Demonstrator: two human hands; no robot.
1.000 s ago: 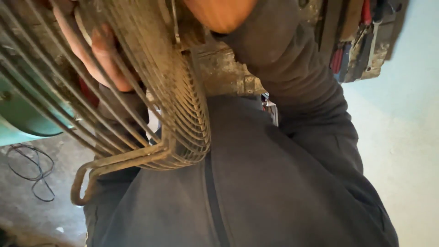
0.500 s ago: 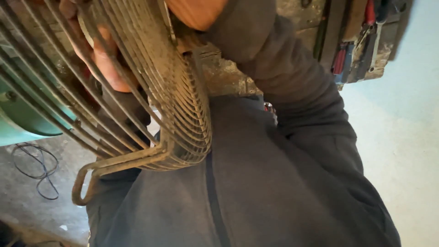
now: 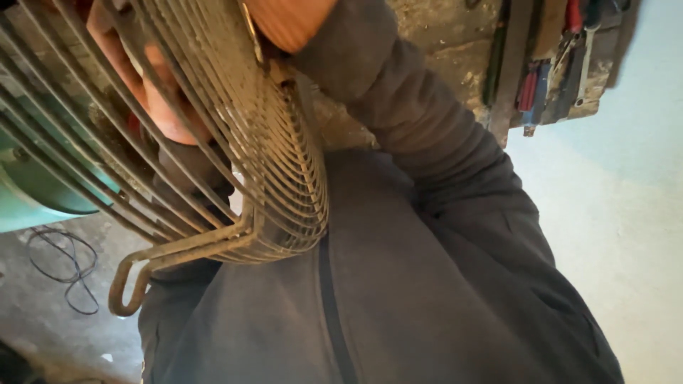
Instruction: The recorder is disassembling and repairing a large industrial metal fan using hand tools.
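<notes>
Down at lower left, grey concrete floor (image 3: 50, 334), dusty and stained. Lying right on it, a thin dark cable (image 3: 67, 267), looped and curling loosely. Above that, part of a teal-green rounded object (image 3: 28, 203); hard to tell whether resting on the floor or held clear of it. Over on the right, a pale, bare stretch of floor (image 3: 626, 235). At top right, a rack of tools (image 3: 562, 64) with red and dark handles, standing at the pale floor's edge.
</notes>
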